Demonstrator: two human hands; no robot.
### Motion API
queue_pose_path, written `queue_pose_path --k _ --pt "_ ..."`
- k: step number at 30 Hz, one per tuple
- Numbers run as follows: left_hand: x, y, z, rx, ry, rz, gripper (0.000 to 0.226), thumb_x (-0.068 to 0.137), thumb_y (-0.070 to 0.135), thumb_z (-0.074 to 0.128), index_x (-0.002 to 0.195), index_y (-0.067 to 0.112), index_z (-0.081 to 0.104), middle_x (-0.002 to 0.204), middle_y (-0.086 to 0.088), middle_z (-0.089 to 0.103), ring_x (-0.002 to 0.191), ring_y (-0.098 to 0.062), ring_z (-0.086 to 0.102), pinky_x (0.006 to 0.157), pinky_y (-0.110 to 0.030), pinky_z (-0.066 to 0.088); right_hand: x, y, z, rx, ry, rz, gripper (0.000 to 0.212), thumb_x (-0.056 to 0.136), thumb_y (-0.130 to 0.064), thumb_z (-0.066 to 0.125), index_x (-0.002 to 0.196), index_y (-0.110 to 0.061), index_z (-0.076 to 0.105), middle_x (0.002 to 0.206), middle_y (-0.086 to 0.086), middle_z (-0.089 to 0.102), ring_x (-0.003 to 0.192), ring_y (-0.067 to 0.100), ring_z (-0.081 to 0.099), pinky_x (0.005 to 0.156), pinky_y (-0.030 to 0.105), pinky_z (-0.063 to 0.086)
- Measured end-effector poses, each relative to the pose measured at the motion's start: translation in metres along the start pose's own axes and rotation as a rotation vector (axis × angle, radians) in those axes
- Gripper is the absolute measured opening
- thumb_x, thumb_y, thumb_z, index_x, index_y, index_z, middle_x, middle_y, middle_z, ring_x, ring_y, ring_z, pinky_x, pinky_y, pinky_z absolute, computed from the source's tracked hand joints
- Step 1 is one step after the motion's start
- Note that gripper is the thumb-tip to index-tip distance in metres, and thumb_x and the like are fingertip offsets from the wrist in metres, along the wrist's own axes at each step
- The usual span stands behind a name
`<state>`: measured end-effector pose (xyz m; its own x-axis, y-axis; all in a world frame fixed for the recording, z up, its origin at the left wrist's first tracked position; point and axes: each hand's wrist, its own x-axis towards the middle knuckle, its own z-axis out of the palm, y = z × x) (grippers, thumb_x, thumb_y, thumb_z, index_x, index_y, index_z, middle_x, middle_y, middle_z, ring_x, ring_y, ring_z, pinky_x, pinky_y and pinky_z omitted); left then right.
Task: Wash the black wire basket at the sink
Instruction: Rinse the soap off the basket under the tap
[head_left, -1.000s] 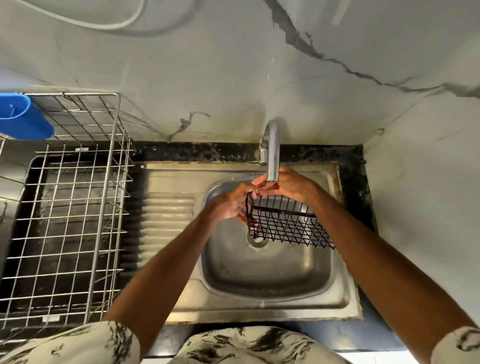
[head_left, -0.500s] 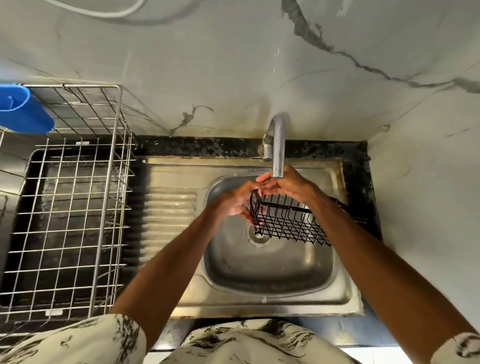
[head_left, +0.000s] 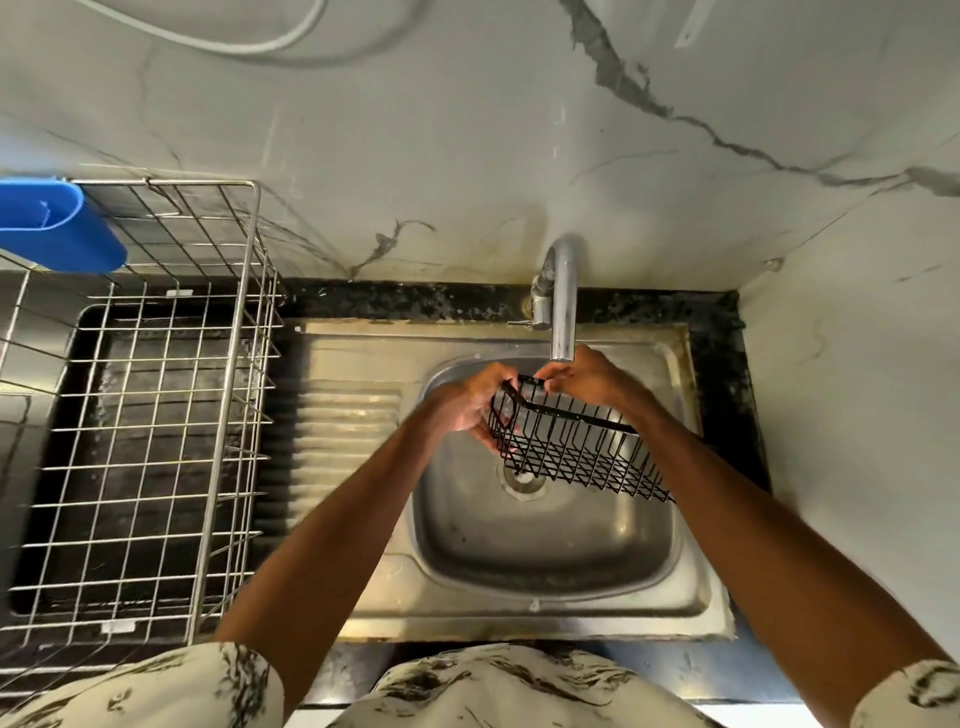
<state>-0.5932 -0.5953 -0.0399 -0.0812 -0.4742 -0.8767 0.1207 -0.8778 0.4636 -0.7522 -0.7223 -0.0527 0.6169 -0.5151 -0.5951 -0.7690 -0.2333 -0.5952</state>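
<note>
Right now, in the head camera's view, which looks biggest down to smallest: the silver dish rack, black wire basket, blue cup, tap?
1. silver dish rack
2. black wire basket
3. blue cup, though the picture's edge cuts it off
4. tap

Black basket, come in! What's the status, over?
Left hand grips the black wire basket at its end, right hand on its rim. Basket tilted over sink, under faucet. Nothing blocking.
</note>
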Motion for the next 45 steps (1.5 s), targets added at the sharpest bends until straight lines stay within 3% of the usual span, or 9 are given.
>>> queue_pose_path --k 3,7,12,19,24,28,33,38,45 --pt "-0.002 -0.004 -0.007 -0.010 0.021 0.006 0.046 0.097 0.035 0.042 0.130 0.007 0.060 0.135 -0.024 0.055 0.113 -0.042 0.062 0.054 -0.042 0.062 0.005 -0.004 0.013 0.297 0.067 -0.101 0.021 0.084 -0.003 0.078 0.094 -0.021 0.079 0.103 0.009 0.077 0.099 0.027 0.074 0.094 0.050 0.057" --pt "-0.008 -0.003 -0.013 0.021 0.048 0.024 0.052 0.094 0.034 0.048 0.141 0.011 0.052 0.137 -0.023 0.053 0.114 -0.045 0.064 0.060 -0.048 0.063 0.006 -0.012 0.025 0.436 0.092 -0.205 0.031 0.076 -0.002 0.083 0.105 0.006 0.072 0.101 0.015 0.077 0.095 0.032 0.075 0.088 0.051 0.059" --pt "-0.019 0.002 -0.015 0.092 0.048 0.058 0.042 0.098 0.032 0.047 0.131 0.009 0.060 0.113 -0.014 0.055 0.102 -0.039 0.063 0.059 -0.042 0.062 -0.007 0.000 -0.001 0.216 0.118 -0.160 0.018 0.072 -0.019 0.089 0.087 -0.016 0.079 0.097 0.002 0.079 0.086 0.014 0.076 0.080 0.029 0.061" --pt "-0.007 -0.004 -0.017 0.060 0.111 0.139 0.051 0.087 0.046 0.055 0.127 0.016 0.062 0.133 -0.027 0.058 0.099 -0.044 0.065 0.056 -0.042 0.062 -0.020 0.032 -0.013 0.171 0.376 -0.186 0.022 0.081 -0.010 0.083 0.101 -0.009 0.075 0.088 -0.008 0.073 0.078 -0.002 0.071 0.072 0.012 0.055" --pt "-0.016 0.012 -0.002 0.117 0.018 0.196 0.037 0.104 0.030 0.041 0.139 0.019 0.049 0.141 -0.014 0.052 0.107 -0.034 0.059 0.068 -0.042 0.059 -0.016 -0.022 -0.003 0.622 -0.064 -0.229 0.027 0.080 -0.011 0.079 0.104 -0.001 0.073 0.098 0.021 0.076 0.087 0.028 0.076 0.074 0.029 0.064" --pt "-0.014 0.015 0.004 0.107 -0.011 0.199 0.052 0.099 0.030 0.042 0.150 0.022 0.042 0.139 -0.007 0.053 0.104 -0.027 0.058 0.080 -0.050 0.057 -0.008 -0.022 0.001 0.728 -0.031 -0.125 0.016 0.087 -0.006 0.075 0.101 0.000 0.074 0.098 0.021 0.076 0.088 0.028 0.077 0.081 0.038 0.064" --pt "-0.007 0.009 0.002 0.033 0.055 0.173 0.037 0.105 0.029 0.044 0.137 0.011 0.053 0.128 -0.021 0.059 0.096 -0.038 0.063 0.067 -0.043 0.060 -0.009 0.020 -0.004 0.350 -0.025 0.190 0.017 0.097 0.002 0.057 0.103 0.003 0.072 0.100 0.015 0.077 0.102 0.032 0.073 0.096 0.046 0.057" --pt "-0.002 0.001 -0.004 0.038 0.025 0.151 0.033 0.102 0.027 0.044 0.125 0.007 0.056 0.133 -0.027 0.058 0.099 -0.042 0.063 0.068 -0.045 0.062 -0.007 0.003 -0.001 0.130 -0.046 0.178 0.015 0.097 -0.005 0.060 0.095 0.000 0.074 0.094 0.013 0.078 0.090 0.023 0.077 0.090 0.043 0.061" --pt "-0.007 -0.001 -0.011 0.023 0.003 0.152 0.036 0.101 0.030 0.040 0.129 0.011 0.052 0.136 -0.023 0.053 0.106 -0.042 0.060 0.067 -0.044 0.061 -0.012 -0.032 0.003 0.645 -0.228 -0.055 0.022 0.099 -0.002 0.057 0.118 0.001 0.068 0.107 0.016 0.075 0.096 0.023 0.075 0.081 0.030 0.062"
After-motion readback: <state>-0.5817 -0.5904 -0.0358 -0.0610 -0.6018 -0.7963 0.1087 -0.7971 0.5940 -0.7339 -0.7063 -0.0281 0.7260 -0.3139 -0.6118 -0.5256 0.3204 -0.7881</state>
